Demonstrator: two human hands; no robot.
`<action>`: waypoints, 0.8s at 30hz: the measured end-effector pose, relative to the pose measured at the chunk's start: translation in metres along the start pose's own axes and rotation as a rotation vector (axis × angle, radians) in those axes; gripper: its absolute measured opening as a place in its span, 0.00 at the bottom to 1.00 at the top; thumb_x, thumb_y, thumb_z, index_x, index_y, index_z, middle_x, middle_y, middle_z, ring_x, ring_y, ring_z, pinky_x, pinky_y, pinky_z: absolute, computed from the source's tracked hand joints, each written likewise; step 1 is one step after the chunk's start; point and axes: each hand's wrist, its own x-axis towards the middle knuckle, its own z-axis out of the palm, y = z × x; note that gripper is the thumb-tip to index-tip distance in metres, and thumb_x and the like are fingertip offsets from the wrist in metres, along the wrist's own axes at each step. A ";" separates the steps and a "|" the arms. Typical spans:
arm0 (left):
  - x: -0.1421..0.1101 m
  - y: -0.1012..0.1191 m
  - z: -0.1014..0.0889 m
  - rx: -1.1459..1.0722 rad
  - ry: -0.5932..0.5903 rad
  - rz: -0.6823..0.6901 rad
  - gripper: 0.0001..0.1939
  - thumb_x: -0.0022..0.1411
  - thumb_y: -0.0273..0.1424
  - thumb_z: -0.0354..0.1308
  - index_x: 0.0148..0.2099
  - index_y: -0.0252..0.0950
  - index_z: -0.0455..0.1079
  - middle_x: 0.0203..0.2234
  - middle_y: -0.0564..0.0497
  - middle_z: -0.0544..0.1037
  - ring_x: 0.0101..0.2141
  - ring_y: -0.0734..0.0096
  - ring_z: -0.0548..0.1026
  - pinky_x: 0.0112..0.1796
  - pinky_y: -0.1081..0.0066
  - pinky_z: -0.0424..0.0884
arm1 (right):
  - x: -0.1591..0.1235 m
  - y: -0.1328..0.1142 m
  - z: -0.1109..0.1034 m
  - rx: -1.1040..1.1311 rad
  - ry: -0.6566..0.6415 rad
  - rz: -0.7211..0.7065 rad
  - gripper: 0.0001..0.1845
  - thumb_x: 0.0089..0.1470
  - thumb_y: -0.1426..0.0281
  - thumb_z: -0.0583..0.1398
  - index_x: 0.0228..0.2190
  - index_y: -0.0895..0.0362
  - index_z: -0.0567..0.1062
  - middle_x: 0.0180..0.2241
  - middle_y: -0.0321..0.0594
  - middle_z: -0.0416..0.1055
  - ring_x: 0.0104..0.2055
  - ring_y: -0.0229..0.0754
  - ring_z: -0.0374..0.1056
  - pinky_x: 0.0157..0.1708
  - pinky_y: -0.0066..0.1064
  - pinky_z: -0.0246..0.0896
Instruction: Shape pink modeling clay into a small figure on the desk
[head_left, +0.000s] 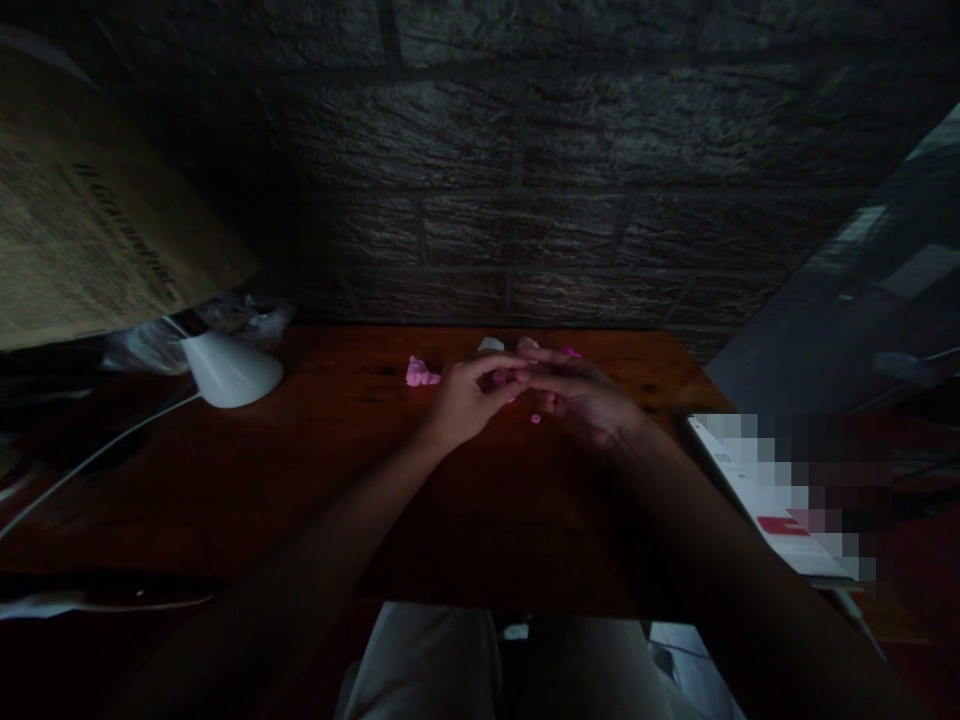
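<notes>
Over the far part of the wooden table, my left hand (466,402) and my right hand (589,398) meet with their fingertips together. Both are closed in a pinch; whatever sits between the fingers is too dark and small to make out. Just left of my left hand lies a pink lumpy piece (420,373), soft-looking like modelling clay. Behind the hands are a white lump (491,344) and a pale pink lump (528,344). A bright pink piece (572,352) shows past my right hand. Below the fingertips rests a small round pink bit (535,419).
A lamp with a white base (232,370) and a newsprint-patterned shade (105,210) stands at the left, its cable (97,455) crossing the table (517,520). Clear plastic (142,345) lies behind it. A brick-patterned wall (517,180) borders the back. A partly blurred-out screen (750,490) is at the right.
</notes>
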 end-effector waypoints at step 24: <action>-0.001 0.002 0.001 -0.047 -0.001 -0.042 0.07 0.62 0.26 0.66 0.44 0.35 0.80 0.34 0.48 0.84 0.33 0.71 0.80 0.37 0.69 0.78 | 0.000 0.001 -0.003 0.034 -0.027 -0.017 0.23 0.44 0.67 0.76 0.44 0.50 0.83 0.29 0.35 0.78 0.26 0.36 0.68 0.22 0.28 0.67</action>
